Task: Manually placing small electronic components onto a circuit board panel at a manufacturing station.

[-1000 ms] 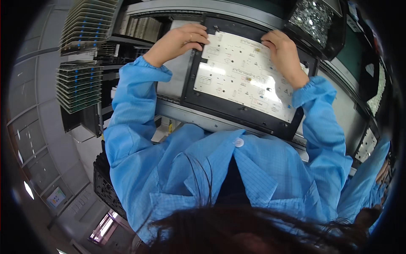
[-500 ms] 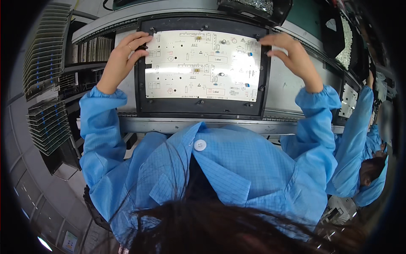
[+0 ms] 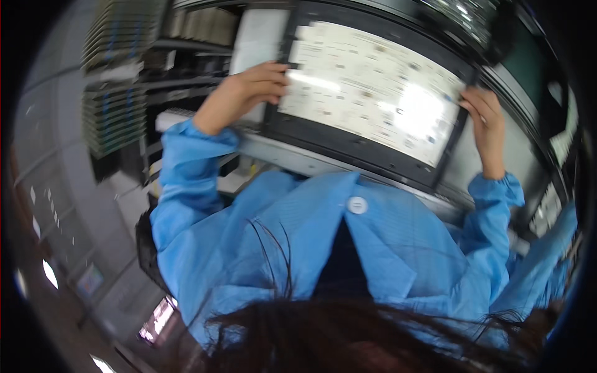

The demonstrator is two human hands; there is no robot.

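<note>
A white printed circuit board (image 3: 348,81) with small parts on it lies in a black frame (image 3: 348,142), which rests on the metal rails of the bench. My left hand (image 3: 239,93) is at the frame's left side, its fingers bent and close together at the board's edge. At the opposite side, my right hand (image 3: 486,115) has its thumb and fingers drawn together on the frame's right edge, beside the board. Motion blurs the fingertips, and whatever small part they pinch cannot be made out.
Racks of stacked boards (image 3: 115,118) stand at the left, beside dark shelves (image 3: 186,62). A dark bin of shiny small parts (image 3: 463,18) is beyond the frame. At the right edge shows a co-worker's blue sleeve (image 3: 541,261). The metal rail (image 3: 286,155) runs along my front.
The view has swung, so frame and board appear tilted and farther right. Both hands have moved from the frame's upper corners down along its sides, and their fingers have drawn closer together.
</note>
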